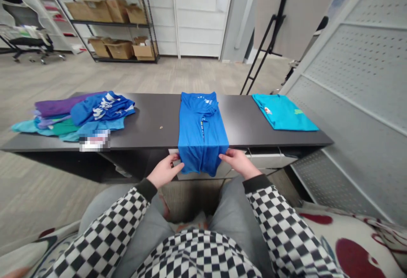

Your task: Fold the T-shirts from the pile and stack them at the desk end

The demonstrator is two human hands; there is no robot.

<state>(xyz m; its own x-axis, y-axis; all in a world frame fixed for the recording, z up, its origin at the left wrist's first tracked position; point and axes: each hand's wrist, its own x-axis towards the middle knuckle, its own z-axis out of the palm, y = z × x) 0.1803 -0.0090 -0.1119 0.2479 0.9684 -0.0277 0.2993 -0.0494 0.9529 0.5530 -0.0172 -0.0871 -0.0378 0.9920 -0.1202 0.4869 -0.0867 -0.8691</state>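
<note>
Blue T-shirt [190,129]: one, laid lengthwise across the dark tabletop [155,116], its lower end hung over the near edge. White print is seen at the far end; the sides appear to be folded in, with edges meeting near the middle.

Left hand [163,170]: placed at the left edge of the blue T-shirt's hanging end; thumb and forefinger are seen apart. Right hand [241,163]: placed at the opposite edge, fingers touching the cloth. Whether the fabric is pinched by either hand's fingers cannot be told.

Turquoise T-shirt [286,114]: one, laid flat to the right of the blue T-shirt, well apart; judged already folded.

Heap of garments [63,119]: purple, dark blue with white print, green and light blue, loosely piled to the left of the blue T-shirt; judged not yet folded.

Cardboard boxes [119,49]: several, stored on a black shelving rack [111,23] beyond the blue T-shirt, to its left.

Condition: partly complete, by judgement; the blue T-shirt's hanging end is left unfolded, as is the heap.
</note>
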